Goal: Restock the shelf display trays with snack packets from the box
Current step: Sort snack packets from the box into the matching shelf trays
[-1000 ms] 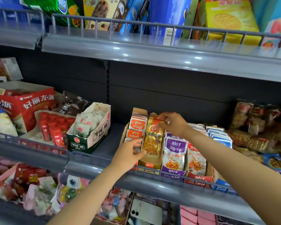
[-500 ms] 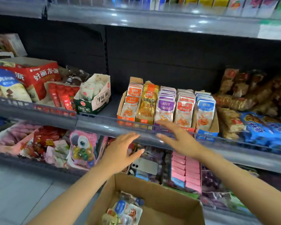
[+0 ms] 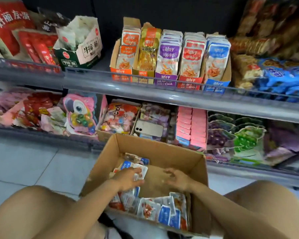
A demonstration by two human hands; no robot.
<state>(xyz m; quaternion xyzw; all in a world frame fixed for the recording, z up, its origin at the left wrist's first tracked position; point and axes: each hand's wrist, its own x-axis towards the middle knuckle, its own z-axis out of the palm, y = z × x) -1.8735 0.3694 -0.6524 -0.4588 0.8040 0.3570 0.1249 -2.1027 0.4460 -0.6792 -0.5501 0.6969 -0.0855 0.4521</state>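
Both hands are down in the cardboard box (image 3: 162,144) on the floor. Left hand (image 3: 128,180) has its fingers over a blue-white packet (image 3: 142,170), too blurry to tell if it's actually gripping. Right hand (image 3: 177,180) is loosely curled, holding nothing. More snack packets (image 3: 162,211) fill the box's near end; display trays (image 3: 169,78) sit on the shelf (image 3: 145,95) above

Counted 5 display trays on upper shelf (image 3: 162,98): orange tray (image 3: 121,75), gold tray (image 3: 143,77), purple tray (image 3: 166,81), red tray (image 3: 188,82), blue tray (image 3: 214,85). 1 cardboard box (image 3: 155,145). 2 grips inside: left grip (image 3: 128,180), right grip (image 3: 177,180). 1 phone (image 3: 148,128). Snack packets (image 3: 164,214) in box overlapping, no exact count.
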